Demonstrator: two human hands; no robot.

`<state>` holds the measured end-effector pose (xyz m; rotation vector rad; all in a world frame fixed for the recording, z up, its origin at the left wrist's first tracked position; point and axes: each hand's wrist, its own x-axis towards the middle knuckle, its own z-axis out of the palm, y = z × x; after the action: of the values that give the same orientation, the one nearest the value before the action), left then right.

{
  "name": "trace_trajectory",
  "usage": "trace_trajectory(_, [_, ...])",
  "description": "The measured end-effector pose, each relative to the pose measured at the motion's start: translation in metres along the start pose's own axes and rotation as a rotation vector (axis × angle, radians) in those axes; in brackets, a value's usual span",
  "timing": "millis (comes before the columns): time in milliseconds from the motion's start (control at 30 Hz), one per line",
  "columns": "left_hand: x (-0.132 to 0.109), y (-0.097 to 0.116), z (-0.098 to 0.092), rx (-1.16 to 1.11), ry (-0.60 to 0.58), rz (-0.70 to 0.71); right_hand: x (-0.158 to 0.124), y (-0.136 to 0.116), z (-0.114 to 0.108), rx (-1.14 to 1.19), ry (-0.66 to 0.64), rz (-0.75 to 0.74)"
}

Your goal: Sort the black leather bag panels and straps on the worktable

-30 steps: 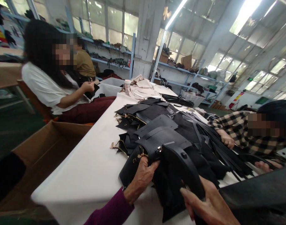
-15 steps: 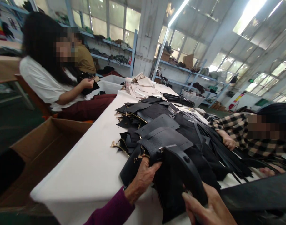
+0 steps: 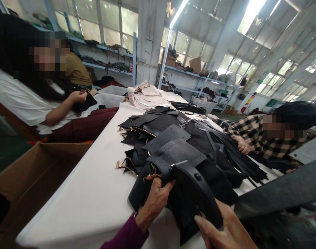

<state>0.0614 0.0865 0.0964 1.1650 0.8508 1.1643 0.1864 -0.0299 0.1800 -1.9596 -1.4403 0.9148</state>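
Your left hand clenched the black leather panel at the near edge of the white table, seemingly to steady it, while your right hand curled its fingers under the stiff flap, holding it raised.

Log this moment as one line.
left hand: grips black leather piece | right hand: holds black flap | surface: white table

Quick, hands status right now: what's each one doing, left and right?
Left hand: closed on the black leather bag.
Right hand: holding the black flap, thumb on top.
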Motion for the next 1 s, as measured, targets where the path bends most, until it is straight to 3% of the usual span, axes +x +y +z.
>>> trace_trajectory(67, [0.002, -0.003, -0.001, 0.020, -0.009, 0.029, 0.002, -0.003, -0.001, 0.003, -0.061, -0.016])
trace_trajectory(233, [0.006, -0.012, -0.003, 0.097, 0.031, 0.075, -0.002, 0.004, -0.004, -0.072, 0.024, 0.028])
trace_trajectory(400, [-0.001, -0.002, 0.001, 0.191, -0.021, 0.199, 0.016, -0.002, -0.014, 0.035, 0.038, -0.079])
trace_trajectory(567, [0.005, 0.005, -0.002, 0.174, 0.007, 0.139, 0.012, 0.000, -0.023, -0.008, 0.016, -0.047])
trace_trajectory(800, [0.004, 0.000, -0.008, 0.136, -0.020, 0.078, 0.002, -0.002, -0.005, -0.019, -0.113, -0.013])
trace_trajectory(933, [0.001, -0.002, -0.009, 0.124, 0.026, 0.125, 0.011, -0.002, -0.008, 0.023, -0.086, -0.031])
trace_trajectory(1000, [0.003, -0.006, -0.009, 0.067, 0.061, 0.079, 0.010, 0.002, -0.011, -0.009, -0.057, -0.038])
